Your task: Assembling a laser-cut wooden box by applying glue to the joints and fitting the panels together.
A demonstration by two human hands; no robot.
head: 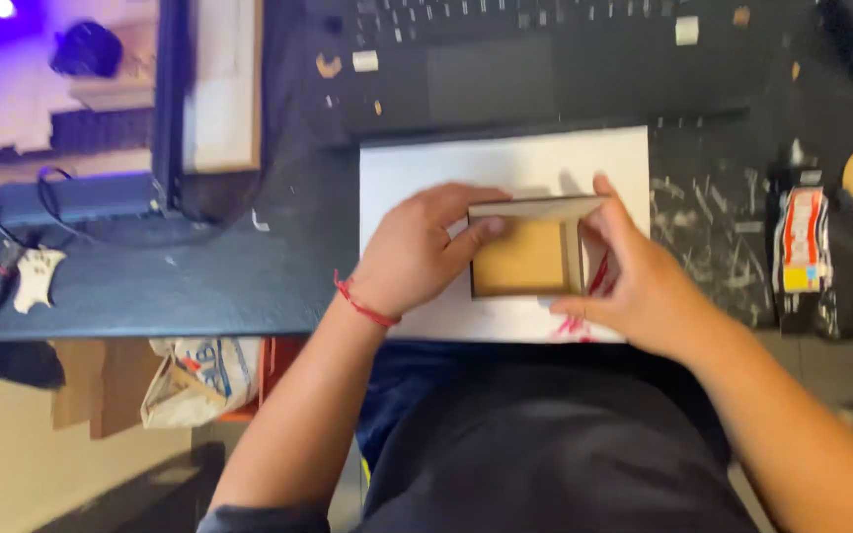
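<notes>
Dark table [199, 276] is carrying a white sheet [505, 163]; above it, both hands, left hand [412, 252] and right hand [639, 276], are pinching a small wooden box [527, 259] (open, shallow) with fingers pressed against its sides.

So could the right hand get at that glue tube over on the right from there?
Probably yes, once it lets go. The right hand is gripping the wooden box together with the left hand. The tube lies on the dark desk to its right, with nothing between them.
</notes>
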